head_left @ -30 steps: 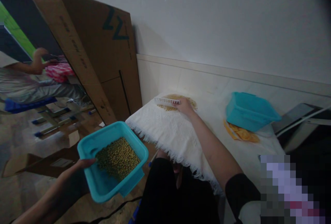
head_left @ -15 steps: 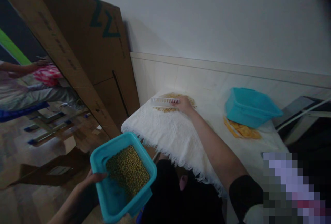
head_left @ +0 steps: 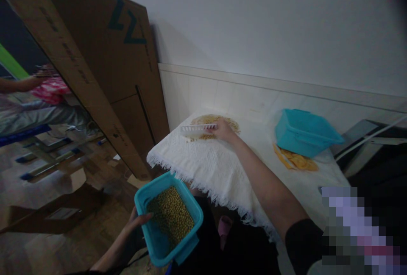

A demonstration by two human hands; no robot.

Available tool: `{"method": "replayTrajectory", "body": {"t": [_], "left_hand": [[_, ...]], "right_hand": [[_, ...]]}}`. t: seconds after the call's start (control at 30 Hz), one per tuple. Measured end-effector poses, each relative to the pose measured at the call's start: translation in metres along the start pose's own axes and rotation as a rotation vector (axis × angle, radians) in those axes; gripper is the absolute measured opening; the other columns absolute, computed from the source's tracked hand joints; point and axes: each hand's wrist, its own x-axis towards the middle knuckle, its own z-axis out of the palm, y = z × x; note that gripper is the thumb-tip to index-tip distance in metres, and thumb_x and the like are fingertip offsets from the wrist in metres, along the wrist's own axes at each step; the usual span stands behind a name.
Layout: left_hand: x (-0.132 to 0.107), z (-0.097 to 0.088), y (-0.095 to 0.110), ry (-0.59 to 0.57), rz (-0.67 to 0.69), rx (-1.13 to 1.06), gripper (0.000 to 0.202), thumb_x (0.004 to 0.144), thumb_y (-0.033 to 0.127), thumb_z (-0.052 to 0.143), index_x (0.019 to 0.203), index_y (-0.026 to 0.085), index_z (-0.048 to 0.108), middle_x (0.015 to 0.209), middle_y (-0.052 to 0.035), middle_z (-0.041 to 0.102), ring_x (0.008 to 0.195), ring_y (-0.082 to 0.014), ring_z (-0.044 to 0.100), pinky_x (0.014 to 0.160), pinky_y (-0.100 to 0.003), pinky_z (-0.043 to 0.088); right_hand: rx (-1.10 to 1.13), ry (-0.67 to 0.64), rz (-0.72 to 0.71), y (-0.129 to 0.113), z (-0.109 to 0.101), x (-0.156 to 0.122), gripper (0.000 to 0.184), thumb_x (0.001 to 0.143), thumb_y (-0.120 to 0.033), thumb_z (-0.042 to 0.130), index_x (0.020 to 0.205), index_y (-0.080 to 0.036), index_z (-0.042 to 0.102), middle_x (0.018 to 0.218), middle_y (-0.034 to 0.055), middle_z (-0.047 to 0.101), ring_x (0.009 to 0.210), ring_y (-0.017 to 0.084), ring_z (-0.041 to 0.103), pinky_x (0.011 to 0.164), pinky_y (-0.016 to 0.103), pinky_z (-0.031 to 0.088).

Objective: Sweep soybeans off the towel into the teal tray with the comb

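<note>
My left hand (head_left: 138, 220) grips the left rim of a turquoise plastic basket (head_left: 197, 213), thumb over the edge. Yellowish beans (head_left: 178, 215) heap inside it, on the side away from that hand. The basket is just below the fringed edge of the table. Over the table, my right hand (head_left: 222, 130) is closed on one end of a white slotted plastic piece (head_left: 199, 129), its full shape not clear. Around and under this piece, more beans (head_left: 208, 119) lie spread on the white cloth (head_left: 203, 156).
A second turquoise basket (head_left: 307, 133) stands at the table's right, with a yellow cloth (head_left: 295, 159) partly beneath it. A tall cardboard box (head_left: 95, 54) rises on the left. Beyond it, another person (head_left: 41, 109) sits. Flattened cardboard (head_left: 54, 211) lies on the floor.
The bean-filled basket in my left hand has moved right, closer under the table edge. My right hand has drawn the white slotted piece slightly toward me across the beans.
</note>
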Motion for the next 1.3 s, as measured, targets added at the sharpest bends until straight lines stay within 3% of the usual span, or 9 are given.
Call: {"method": "replayTrajectory", "body": {"t": [0.1,0.23,0.3,0.47,0.6,0.9,1.0,1.1,1.3], "left_hand": [[-0.002,0.005,-0.01,-0.028,-0.001,0.002,0.1,0.073,0.035,0.1,0.159,0.03,0.05,0.125,-0.0159,0.086,0.109,-0.0469,0.085,0.093,-0.063,0.071],[0.002,0.011,-0.019,0.003,0.035,0.048,0.108,0.071,0.038,0.102,0.162,0.032,0.043,0.108,-0.0107,0.084,0.098,-0.0453,0.086,0.08,-0.061,0.072],[0.004,0.013,-0.021,-0.001,0.055,0.056,0.112,0.069,0.04,0.103,0.163,0.03,0.043,0.11,-0.0116,0.084,0.098,-0.0456,0.086,0.079,-0.058,0.072],[0.0,0.021,-0.016,-0.105,0.04,-0.018,0.125,0.065,0.041,0.105,0.172,0.034,0.04,0.146,-0.019,0.079,0.121,-0.05,0.081,0.094,-0.061,0.071],[0.008,0.023,-0.019,-0.089,0.024,0.007,0.128,0.066,0.041,0.105,0.175,0.032,0.038,0.136,-0.0186,0.085,0.119,-0.0514,0.082,0.096,-0.064,0.07],[0.025,0.02,-0.019,-0.049,-0.013,-0.014,0.127,0.064,0.03,0.106,0.174,0.024,0.042,0.107,-0.0137,0.092,0.115,-0.0507,0.083,0.103,-0.064,0.069],[0.02,0.021,-0.011,-0.041,-0.032,-0.016,0.132,0.064,0.028,0.107,0.177,0.03,0.039,0.116,-0.0145,0.091,0.117,-0.0517,0.082,0.101,-0.065,0.069],[0.017,0.022,-0.008,-0.037,-0.023,-0.009,0.133,0.064,0.027,0.106,0.177,0.034,0.037,0.129,-0.0162,0.088,0.122,-0.0531,0.08,0.099,-0.065,0.07],[0.018,0.021,-0.003,0.008,-0.034,0.009,0.126,0.066,0.022,0.105,0.174,0.032,0.042,0.129,-0.0176,0.088,0.115,-0.0502,0.084,0.097,-0.063,0.071]], "right_hand": [[-0.013,-0.009,0.057,-0.006,-0.007,-0.006,0.011,0.078,-0.022,0.085,0.069,-0.019,0.08,0.057,-0.0047,0.061,0.058,0.015,0.055,0.064,0.027,0.045],[-0.022,0.09,0.111,-0.025,-0.013,-0.023,0.019,0.083,-0.031,0.084,0.069,-0.019,0.077,0.058,-0.0039,0.063,0.06,0.016,0.059,0.064,0.027,0.047],[0.049,0.154,0.144,-0.039,-0.005,-0.034,0.017,0.083,-0.033,0.085,0.077,-0.018,0.081,0.067,-0.0007,0.072,0.066,0.019,0.067,0.066,0.028,0.05],[0.248,0.162,0.344,-0.071,0.039,-0.054,0.011,0.084,-0.027,0.084,0.092,-0.02,0.085,0.086,0.0028,0.085,0.083,0.024,0.079,0.076,0.031,0.06],[0.188,0.189,0.422,-0.074,0.051,-0.059,0.011,0.08,-0.022,0.086,0.091,-0.021,0.086,0.086,0.0038,0.087,0.089,0.026,0.082,0.082,0.033,0.063],[0.095,0.251,0.498,-0.06,-0.001,-0.085,0.01,0.081,-0.022,0.083,0.09,-0.019,0.086,0.091,0.0062,0.088,0.089,0.026,0.083,0.078,0.031,0.061],[0.015,0.306,0.467,-0.055,-0.031,-0.099,0.013,0.084,-0.028,0.081,0.09,-0.019,0.086,0.088,0.0073,0.087,0.083,0.027,0.082,0.069,0.03,0.058],[-0.254,0.38,0.443,-0.05,-0.054,-0.109,0.017,0.086,-0.033,0.079,0.079,-0.018,0.084,0.077,0.0101,0.084,0.077,0.029,0.08,0.065,0.031,0.053],[-0.548,0.305,0.386,-0.056,-0.048,-0.113,0.022,0.094,-0.025,0.07,0.078,-0.018,0.083,0.079,0.016,0.084,0.077,0.027,0.08,0.066,0.03,0.048]]}}
